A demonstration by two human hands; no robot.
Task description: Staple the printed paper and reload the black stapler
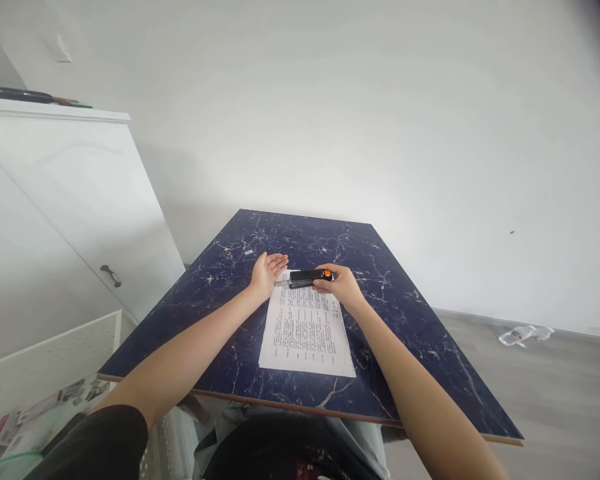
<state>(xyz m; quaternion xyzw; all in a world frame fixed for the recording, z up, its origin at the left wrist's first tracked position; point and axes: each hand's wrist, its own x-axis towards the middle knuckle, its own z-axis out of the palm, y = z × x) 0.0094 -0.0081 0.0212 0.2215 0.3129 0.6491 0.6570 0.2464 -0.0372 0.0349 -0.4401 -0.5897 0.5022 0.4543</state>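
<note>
My right hand [343, 285] grips a black stapler [307, 275] with an orange patch at its rear end. The stapler points left above the top part of a sheet of printed paper [305, 333]. A short greyish metal piece [282, 283] sticks out from its left end. Close to that end is my left hand [267, 275], palm turned up and fingers stretched out, with nothing visible in it. Handwriting shows along the paper's right side. Beyond the left hand, a small pale piece [249, 252], too small to name surely, lies on the table.
The dark blue marble-patterned table [390, 320] has its far edge near a white wall. To the left stands a white cabinet [70, 220] with a dark handle [111, 275]. Clear plastic packaging [525, 335] lies on the floor at right. Boxes and bags [35, 427] are at lower left.
</note>
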